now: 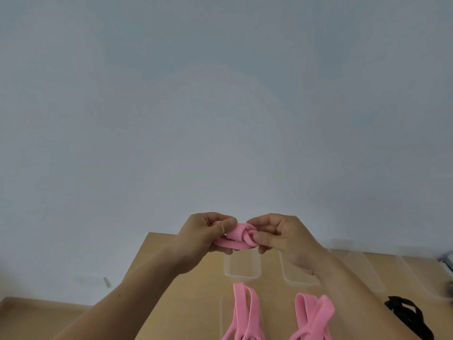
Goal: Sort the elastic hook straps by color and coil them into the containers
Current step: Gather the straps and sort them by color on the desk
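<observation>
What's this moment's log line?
held pink strap: being coiled | left hand: grips it | right hand: pinches it | table: two loose pink straps, black strap

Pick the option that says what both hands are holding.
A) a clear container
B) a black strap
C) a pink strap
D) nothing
C: the left hand and the right hand both pinch a partly coiled pink strap in the air, while the black strap lies untouched on the table.

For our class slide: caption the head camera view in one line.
Left hand and right hand pinch a looped pink strap over clear containers; two pink straps and a black strap wait.
</observation>
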`<control>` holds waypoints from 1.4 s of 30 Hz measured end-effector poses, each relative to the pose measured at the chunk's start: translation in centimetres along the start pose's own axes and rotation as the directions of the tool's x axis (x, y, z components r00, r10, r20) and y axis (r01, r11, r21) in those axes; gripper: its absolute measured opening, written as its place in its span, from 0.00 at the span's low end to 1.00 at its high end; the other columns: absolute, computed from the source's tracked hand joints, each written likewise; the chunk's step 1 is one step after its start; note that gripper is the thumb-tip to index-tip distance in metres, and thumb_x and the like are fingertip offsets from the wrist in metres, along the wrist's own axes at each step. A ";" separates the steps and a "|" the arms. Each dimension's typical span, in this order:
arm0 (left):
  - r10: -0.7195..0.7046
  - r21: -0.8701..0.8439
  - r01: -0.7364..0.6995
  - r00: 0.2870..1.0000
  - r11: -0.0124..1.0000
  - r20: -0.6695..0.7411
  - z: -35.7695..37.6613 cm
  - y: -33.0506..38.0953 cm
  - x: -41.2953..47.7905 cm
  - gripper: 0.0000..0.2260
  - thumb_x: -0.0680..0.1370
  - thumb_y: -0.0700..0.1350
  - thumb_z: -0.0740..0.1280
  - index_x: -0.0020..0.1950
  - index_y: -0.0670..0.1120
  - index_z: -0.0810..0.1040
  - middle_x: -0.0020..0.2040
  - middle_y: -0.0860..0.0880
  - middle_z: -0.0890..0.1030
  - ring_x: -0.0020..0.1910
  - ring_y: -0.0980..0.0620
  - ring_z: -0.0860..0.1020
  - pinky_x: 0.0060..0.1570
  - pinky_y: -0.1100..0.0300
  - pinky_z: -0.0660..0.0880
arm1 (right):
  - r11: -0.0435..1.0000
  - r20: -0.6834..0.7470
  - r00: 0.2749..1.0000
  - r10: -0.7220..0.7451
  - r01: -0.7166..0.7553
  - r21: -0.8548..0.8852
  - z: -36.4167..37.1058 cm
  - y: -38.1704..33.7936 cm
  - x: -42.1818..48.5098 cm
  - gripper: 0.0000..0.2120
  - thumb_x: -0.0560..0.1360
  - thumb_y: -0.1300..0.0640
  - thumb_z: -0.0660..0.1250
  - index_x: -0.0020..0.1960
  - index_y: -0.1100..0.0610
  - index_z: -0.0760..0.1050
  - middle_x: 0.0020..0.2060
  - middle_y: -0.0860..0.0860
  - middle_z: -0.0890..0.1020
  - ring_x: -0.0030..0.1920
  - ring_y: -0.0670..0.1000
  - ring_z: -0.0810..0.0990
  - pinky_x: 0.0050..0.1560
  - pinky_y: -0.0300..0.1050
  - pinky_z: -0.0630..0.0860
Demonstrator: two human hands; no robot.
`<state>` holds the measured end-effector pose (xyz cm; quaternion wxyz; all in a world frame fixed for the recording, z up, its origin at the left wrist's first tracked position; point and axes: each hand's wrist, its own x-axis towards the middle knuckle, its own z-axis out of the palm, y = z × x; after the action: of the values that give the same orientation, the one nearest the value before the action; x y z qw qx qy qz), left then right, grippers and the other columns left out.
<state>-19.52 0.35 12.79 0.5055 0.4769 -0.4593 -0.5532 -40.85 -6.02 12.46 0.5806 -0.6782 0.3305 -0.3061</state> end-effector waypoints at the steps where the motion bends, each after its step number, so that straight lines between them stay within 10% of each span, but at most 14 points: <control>1: -0.004 -0.012 0.004 1.000 1.000 -0.003 0.1 0.0 0.1 0.19 0.72 0.51 0.72 0.54 0.38 0.82 0.48 0.40 0.85 0.44 0.43 0.84 0.39 0.59 0.79 | 1.000 -0.024 1.000 -0.009 0.010 0.026 0.0 0.2 0.1 0.09 0.74 0.65 0.73 0.53 0.56 0.82 0.44 0.56 0.87 0.36 0.49 0.83 0.40 0.40 0.79; 13: -0.028 -0.074 0.020 0.994 0.997 -0.108 2.0 -1.1 0.9 0.18 0.71 0.49 0.72 0.52 0.36 0.82 0.46 0.36 0.84 0.41 0.40 0.84 0.38 0.59 0.79 | 0.990 -0.137 0.989 -0.054 0.036 -0.135 -0.4 2.0 1.0 0.08 0.76 0.53 0.72 0.44 0.57 0.76 0.28 0.50 0.82 0.27 0.49 0.79 0.30 0.40 0.74; 20: -0.023 -0.094 0.008 0.988 0.996 -0.155 3.2 -0.7 0.8 0.17 0.72 0.48 0.72 0.53 0.36 0.83 0.47 0.37 0.85 0.41 0.44 0.84 0.39 0.60 0.79 | 0.988 0.051 0.997 -0.060 0.052 0.142 -2.2 2.3 0.5 0.14 0.72 0.54 0.74 0.53 0.61 0.80 0.42 0.59 0.85 0.39 0.56 0.84 0.41 0.45 0.79; 33: 0.032 0.054 -0.010 0.912 0.998 -0.409 7.3 -1.6 0.9 0.09 0.76 0.42 0.72 0.52 0.37 0.83 0.45 0.39 0.85 0.40 0.43 0.85 0.40 0.59 0.81 | 0.956 -0.127 0.979 -0.162 0.124 -0.265 -3.4 3.8 0.6 0.07 0.76 0.51 0.71 0.42 0.51 0.75 0.31 0.47 0.82 0.25 0.45 0.75 0.30 0.36 0.72; 42: -0.066 -0.032 0.058 0.879 0.998 -0.472 7.6 -2.6 0.8 0.11 0.78 0.41 0.70 0.55 0.34 0.80 0.49 0.35 0.84 0.37 0.45 0.84 0.39 0.58 0.81 | 0.845 0.068 0.957 -0.283 0.282 -0.454 -3.7 5.9 0.4 0.15 0.75 0.35 0.64 0.56 0.44 0.73 0.47 0.36 0.80 0.48 0.40 0.79 0.47 0.38 0.77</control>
<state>-27.41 -0.07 11.05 0.5883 0.6073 -0.3020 -0.4403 -44.13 -9.15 7.14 0.3521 -0.8370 0.2906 -0.3018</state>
